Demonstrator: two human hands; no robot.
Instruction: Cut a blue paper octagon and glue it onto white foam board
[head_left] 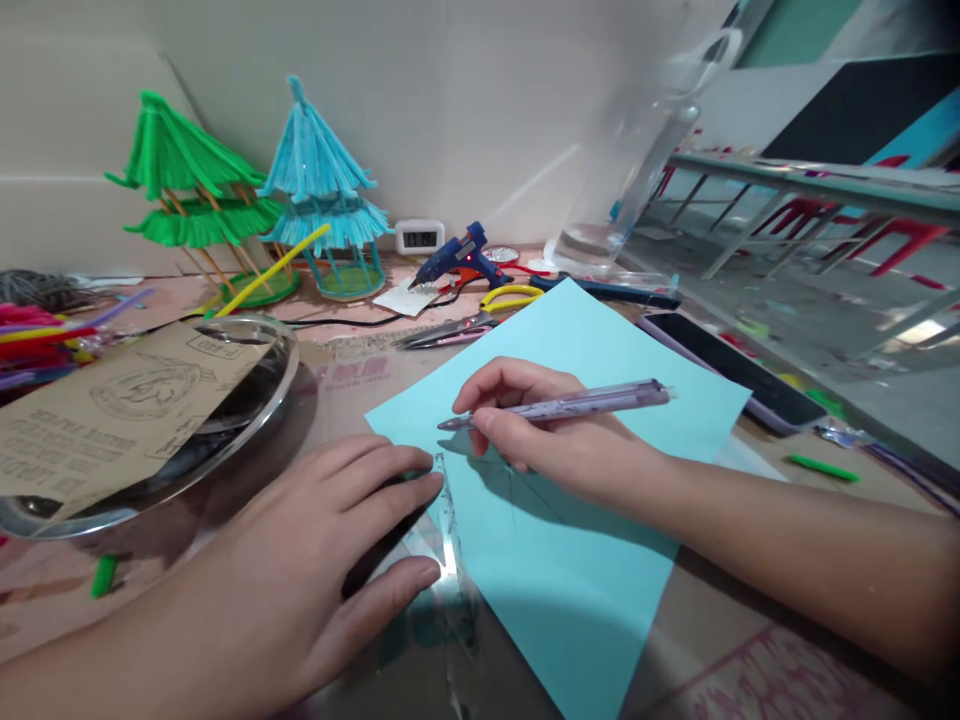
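A sheet of light blue paper (577, 340) lies at an angle on the work surface, with a few thin lines drawn near its middle. Over it, my right hand (536, 420) grips a pale purple pen (592, 400), its tip pointing left, just above or on the sheet; which one I cannot tell. My left hand (352, 530) is open, fingers spread, lying on a clear plastic ruler (448, 540) along the paper's left edge. Part of the ruler is hidden under that hand.
At left, a metal bowl (289, 375) has brown cardboard (127, 420) across it. Behind stand a green model pavilion (187, 170) and a blue one (315, 160), a clock (420, 237), a glue gun (457, 255) and scissors (450, 330). A phone (735, 370) lies right, below a clear jug (622, 190).
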